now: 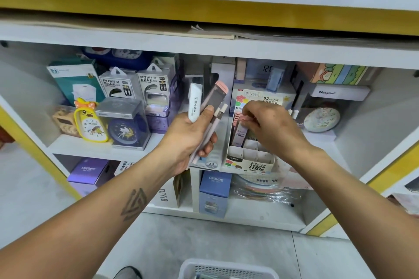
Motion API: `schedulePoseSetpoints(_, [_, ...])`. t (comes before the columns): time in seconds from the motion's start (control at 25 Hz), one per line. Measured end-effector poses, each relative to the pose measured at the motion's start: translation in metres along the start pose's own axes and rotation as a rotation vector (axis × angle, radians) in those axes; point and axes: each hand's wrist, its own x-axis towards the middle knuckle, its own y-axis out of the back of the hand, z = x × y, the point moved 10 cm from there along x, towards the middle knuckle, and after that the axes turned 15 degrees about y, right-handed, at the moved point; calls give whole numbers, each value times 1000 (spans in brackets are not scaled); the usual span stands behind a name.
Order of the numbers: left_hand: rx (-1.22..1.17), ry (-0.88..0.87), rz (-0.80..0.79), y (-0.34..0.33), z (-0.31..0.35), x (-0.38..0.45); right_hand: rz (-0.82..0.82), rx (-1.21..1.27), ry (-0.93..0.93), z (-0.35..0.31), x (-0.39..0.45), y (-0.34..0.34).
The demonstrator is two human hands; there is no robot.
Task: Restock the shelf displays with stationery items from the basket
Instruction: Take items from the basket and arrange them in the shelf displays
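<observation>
Lead cases being slotted into the divided display box on the shelf.

A pale lead case [240, 134] is pinched at its top by the curled fingers of the right hand [267, 124] and is held upright, long axis near vertical, over the back-left cells of the display box [249, 161] at the shelf's front edge. Whether its lower end is already seated in a cell cannot be told, as it seems hidden by the dividers. A bundle of spare cases [214, 106] is clamped in the left hand [192, 138], just left of the box, long axes tilted up and right. Empty cells lie nearer the right hand. The basket [226, 269] sits below on the floor.
</observation>
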Motion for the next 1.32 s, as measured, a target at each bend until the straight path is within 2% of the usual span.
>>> schedulePoseSetpoints(0.08, [9,7,-21,-3,-1,0,-8,-3,12,-2,0,-7])
schedulePoseSetpoints(0.12, [15,12,-32,-4,-2,0,43,38,-21,1,0,-4])
schedulePoseSetpoints(0.16, [21,19,-46,-7,-3,0,121,163,-111,8,-1,1])
schedulePoseSetpoints(0.28, [52,44,-102,-17,-8,-1,330,855,-413,22,-8,-6])
schedulePoseSetpoints(0.32, [60,53,-124,-22,-11,-2,357,939,-440,22,-9,-7])
schedulePoseSetpoints(0.52, [92,68,-186,-34,-17,-5,420,978,-418,21,-9,0])
schedulePoseSetpoints(0.72, [-1,84,-123,-24,-13,-1,437,1100,-507,33,-15,-8])
schedulePoseSetpoints(0.88, [19,67,-33,-7,-9,3,459,1029,-499,47,-21,5])
schedulePoseSetpoints(1.0, [33,59,22,4,-6,4,325,819,-432,48,-20,12])
schedulePoseSetpoints(1.12, [46,47,37,9,-4,4,188,714,-427,47,-19,3])
schedulePoseSetpoints(1.2, [44,36,28,9,-3,3,163,547,-334,40,-15,7])
schedulePoseSetpoints(1.32, [58,36,18,6,-3,2,120,176,-82,14,-7,14])
